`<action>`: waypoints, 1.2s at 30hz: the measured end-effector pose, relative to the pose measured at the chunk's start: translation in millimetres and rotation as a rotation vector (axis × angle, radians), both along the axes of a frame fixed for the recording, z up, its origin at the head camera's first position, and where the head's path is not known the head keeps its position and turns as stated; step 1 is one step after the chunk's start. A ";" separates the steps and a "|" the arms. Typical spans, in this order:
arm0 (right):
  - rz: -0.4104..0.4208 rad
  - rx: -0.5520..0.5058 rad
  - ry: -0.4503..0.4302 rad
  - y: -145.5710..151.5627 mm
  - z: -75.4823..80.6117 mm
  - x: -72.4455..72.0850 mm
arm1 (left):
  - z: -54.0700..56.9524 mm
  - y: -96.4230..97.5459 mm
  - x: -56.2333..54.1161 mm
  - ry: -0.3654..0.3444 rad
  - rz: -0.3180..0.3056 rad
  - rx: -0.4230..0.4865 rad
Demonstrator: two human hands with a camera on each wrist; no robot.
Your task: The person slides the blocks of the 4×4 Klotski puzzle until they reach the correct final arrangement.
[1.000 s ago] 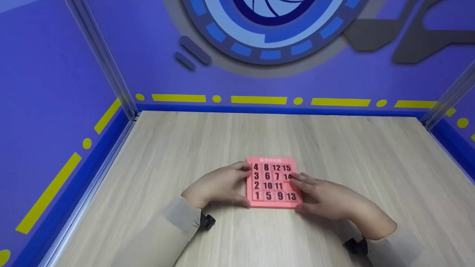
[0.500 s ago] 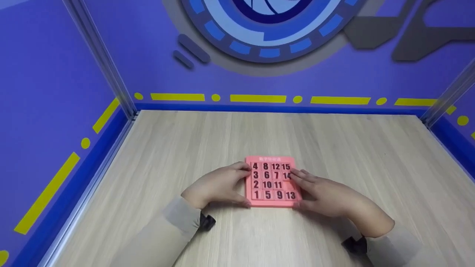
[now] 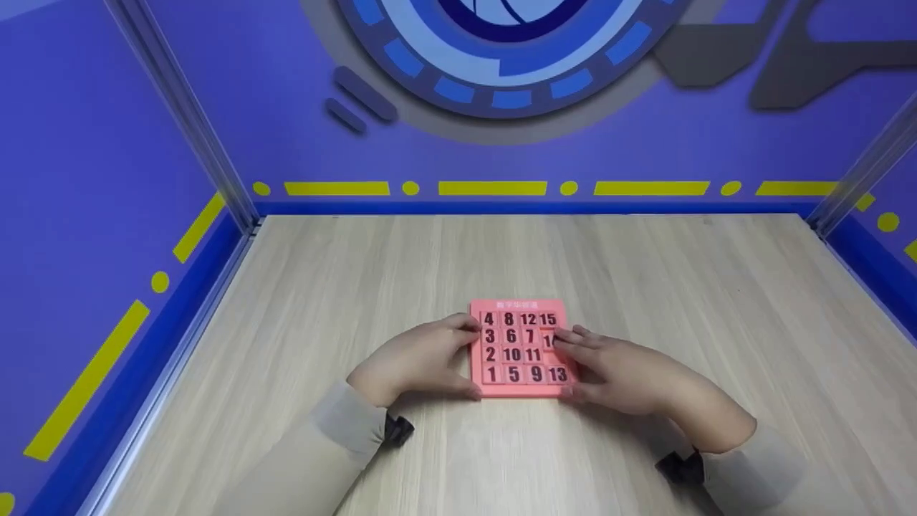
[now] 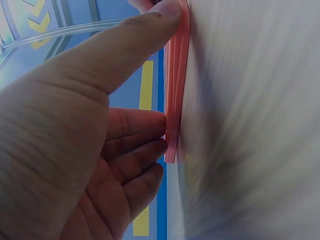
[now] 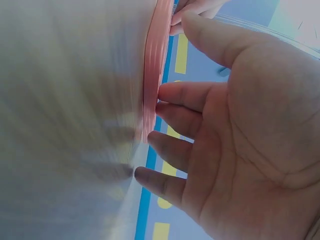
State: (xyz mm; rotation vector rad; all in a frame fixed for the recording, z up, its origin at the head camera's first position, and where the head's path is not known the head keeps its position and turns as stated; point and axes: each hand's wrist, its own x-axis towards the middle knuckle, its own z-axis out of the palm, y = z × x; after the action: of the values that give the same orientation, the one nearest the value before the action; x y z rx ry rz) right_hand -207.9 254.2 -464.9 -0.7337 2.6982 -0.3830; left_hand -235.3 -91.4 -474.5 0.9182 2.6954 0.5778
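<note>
A pink number slide puzzle (image 3: 519, 391) lies flat on the table, with black numbers on its tiles. My left hand (image 3: 419, 356) holds its left side, thumb at the near corner and fingers farther up the edge. In the left wrist view, the fingers and thumb of the left hand (image 4: 95, 115) meet the puzzle's pink side. With nearly straight fingers, my right hand (image 3: 630, 369) touches the 14 tile (image 3: 548, 342) and partly covers it; its thumb lies by the near right corner. A gap shows between the 14 tile and the 13 tile (image 3: 557, 374).
The wood-grain table (image 3: 344, 272) extends around the puzzle. Blue panels with yellow marks (image 3: 492, 188) stand along its back and sides, joined by metal posts (image 3: 190, 115) at the corners. Black bands (image 3: 398, 428) sit at both wrists.
The 14 tile has slid slightly toward the near side, into the gap under the right fingertips. The left hand keeps its hold on the puzzle. The head view has shifted a little.
</note>
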 end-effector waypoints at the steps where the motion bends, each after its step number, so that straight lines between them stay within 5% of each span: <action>1: 0.009 0.001 0.010 -0.6 1.0 0.6 | 0.4 0.1 0.3 0.002 0.001 -0.004; 19: 0.099 0.028 0.165 -6.1 13.4 9.0 | -1.5 0.8 -1.1 0.012 -0.008 -0.008; 28: -0.001 0.025 0.167 -19.3 27.4 -22.8 | -0.4 -2.1 -1.4 0.020 0.002 -0.003; 36: -0.070 0.034 0.029 -23.7 13.3 -43.9 | 1.9 -1.6 0.0 0.011 -0.004 -0.011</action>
State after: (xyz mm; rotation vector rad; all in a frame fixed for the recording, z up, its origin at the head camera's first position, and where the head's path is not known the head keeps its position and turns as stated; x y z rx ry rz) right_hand -251.8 230.5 -451.5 -0.6416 2.7559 -0.3443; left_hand -235.3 -93.0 -472.6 0.9269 2.7032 0.5582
